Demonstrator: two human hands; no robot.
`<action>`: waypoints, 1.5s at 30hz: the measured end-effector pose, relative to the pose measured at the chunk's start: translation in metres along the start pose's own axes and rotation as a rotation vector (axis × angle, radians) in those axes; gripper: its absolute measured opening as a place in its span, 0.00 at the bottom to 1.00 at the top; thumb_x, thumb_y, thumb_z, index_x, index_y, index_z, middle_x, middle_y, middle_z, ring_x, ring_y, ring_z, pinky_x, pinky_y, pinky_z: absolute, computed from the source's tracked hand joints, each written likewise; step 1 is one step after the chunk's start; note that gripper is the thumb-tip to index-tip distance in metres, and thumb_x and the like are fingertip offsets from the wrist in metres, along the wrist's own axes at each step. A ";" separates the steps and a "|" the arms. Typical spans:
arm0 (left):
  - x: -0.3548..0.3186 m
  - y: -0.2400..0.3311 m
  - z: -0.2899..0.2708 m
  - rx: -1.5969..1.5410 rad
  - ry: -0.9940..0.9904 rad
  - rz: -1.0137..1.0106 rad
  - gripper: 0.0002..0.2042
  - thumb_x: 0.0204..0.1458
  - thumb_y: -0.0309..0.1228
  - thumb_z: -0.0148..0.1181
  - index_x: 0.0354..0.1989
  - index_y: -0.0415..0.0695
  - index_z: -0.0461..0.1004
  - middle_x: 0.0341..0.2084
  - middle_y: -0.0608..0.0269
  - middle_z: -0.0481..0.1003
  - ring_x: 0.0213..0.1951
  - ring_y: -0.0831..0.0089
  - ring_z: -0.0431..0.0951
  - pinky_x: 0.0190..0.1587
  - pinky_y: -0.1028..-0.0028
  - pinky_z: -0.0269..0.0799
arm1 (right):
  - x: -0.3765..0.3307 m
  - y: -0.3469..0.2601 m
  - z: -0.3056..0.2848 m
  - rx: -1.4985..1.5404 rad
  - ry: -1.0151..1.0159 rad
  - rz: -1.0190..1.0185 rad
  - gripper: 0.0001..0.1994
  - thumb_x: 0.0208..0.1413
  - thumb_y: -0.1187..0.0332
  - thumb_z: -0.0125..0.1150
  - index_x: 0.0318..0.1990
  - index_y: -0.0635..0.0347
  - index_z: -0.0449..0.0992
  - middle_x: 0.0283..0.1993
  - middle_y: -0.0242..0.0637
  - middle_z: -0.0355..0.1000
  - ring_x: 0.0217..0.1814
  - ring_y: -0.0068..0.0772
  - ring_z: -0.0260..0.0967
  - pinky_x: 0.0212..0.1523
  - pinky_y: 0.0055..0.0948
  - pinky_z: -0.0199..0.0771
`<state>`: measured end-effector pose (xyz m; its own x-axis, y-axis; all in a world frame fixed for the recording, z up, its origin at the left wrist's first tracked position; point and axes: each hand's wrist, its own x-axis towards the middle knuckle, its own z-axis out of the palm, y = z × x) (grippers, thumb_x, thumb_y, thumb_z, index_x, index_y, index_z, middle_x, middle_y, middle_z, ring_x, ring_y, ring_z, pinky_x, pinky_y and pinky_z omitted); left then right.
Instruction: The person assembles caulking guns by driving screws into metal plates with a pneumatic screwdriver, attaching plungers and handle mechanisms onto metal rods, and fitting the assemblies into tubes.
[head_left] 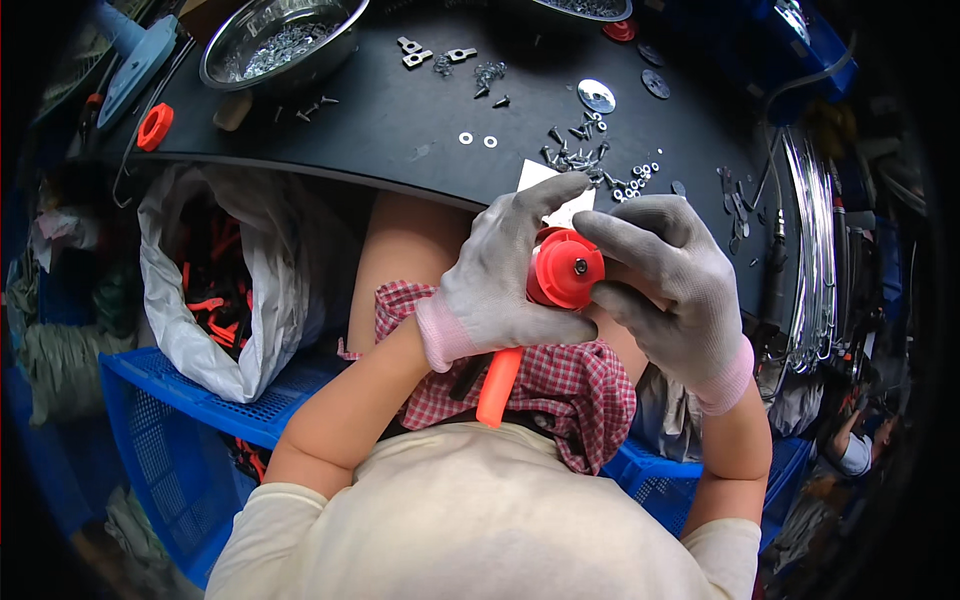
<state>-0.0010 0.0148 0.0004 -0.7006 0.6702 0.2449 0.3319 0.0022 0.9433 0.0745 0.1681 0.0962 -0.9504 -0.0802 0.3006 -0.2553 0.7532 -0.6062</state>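
Note:
A red round plastic part (572, 268) with a dark metal fastener at its centre is held over my lap, in front of the table's near edge. My left hand (505, 275), in a grey-white glove with a pink cuff, is closed round its left side. My right hand (670, 275), gloved alike, has its fingers curled at the part's right rim; the fingertips partly cover it. An orange handle (498, 390) sticks out below my left hand, beside a black bar. Whether it joins the red part is hidden by the glove. White paper (545, 180) lies just beyond.
The dark table (400, 130) carries screws (575, 157), small nuts (632, 185), washers (490, 142), metal discs (597, 96) and a steel bowl (285, 45) of hardware. A white sack (190, 330) of orange-and-black parts stands left on a blue crate (170, 400). Long metal rods (805, 250) lie right.

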 end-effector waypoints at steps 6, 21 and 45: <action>-0.001 -0.006 -0.005 -0.025 -0.073 0.056 0.58 0.27 0.39 0.74 0.69 0.49 0.42 0.43 0.58 0.74 0.49 0.56 0.73 0.58 0.58 0.60 | 0.004 0.016 -0.011 -0.103 -0.031 -0.036 0.25 0.40 0.48 0.68 0.39 0.61 0.79 0.42 0.44 0.73 0.47 0.47 0.69 0.53 0.45 0.65; -0.002 -0.009 0.000 0.069 0.001 0.126 0.55 0.27 0.33 0.76 0.68 0.48 0.46 0.42 0.58 0.75 0.48 0.62 0.75 0.55 0.65 0.69 | -0.028 0.038 -0.001 0.021 -0.015 0.048 0.28 0.55 0.46 0.54 0.51 0.63 0.73 0.54 0.53 0.67 0.56 0.51 0.66 0.56 0.42 0.63; -0.004 -0.008 0.004 -0.018 0.019 0.086 0.58 0.27 0.31 0.75 0.69 0.44 0.41 0.44 0.58 0.73 0.50 0.64 0.74 0.56 0.65 0.69 | 0.000 0.019 0.007 0.228 0.170 0.095 0.20 0.52 0.67 0.54 0.52 0.67 0.74 0.39 0.44 0.76 0.38 0.32 0.73 0.46 0.33 0.68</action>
<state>0.0015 0.0153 -0.0092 -0.6815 0.6535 0.3294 0.3804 -0.0682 0.9223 0.0682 0.1779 0.0791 -0.9335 0.1091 0.3416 -0.2179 0.5842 -0.7818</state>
